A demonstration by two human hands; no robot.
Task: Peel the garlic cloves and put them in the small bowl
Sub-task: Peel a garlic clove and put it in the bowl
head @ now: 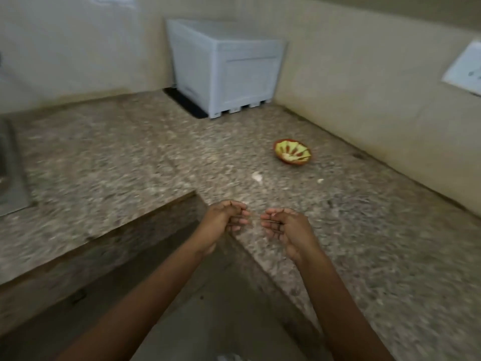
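A small pale garlic clove (257,176), whitish and irregular in shape, lies on the speckled grey-brown granite desk (364,243), out on the open surface between the hands and the bowl. A second, smaller pale bit (320,181) lies to its right on the same surface; the view is blurred, so it may be a clove or only a scrap of skin. The small round bowl (292,152), reddish-brown outside with a yellow-green and red petal pattern inside, sits further back, near the back right edge of the desk where it meets the cream wall (364,74). Whether anything lies inside the bowl cannot be told.

Both bare hands are held above the inner corner of the L-shaped desk, near each other but apart. The left hand (225,220) has its fingers curled loosely inward, half closed, the fingertips pointing right. The right hand (285,226) mirrors it, fingers bent and pointing left. Neither hand visibly holds anything, though the blur leaves that uncertain.

A white plastic box (234,71) with panelled sides stands in the far corner of the desk against the walls, on a dark mat (184,101). At the left edge a metal sink (11,168) is partly in view.
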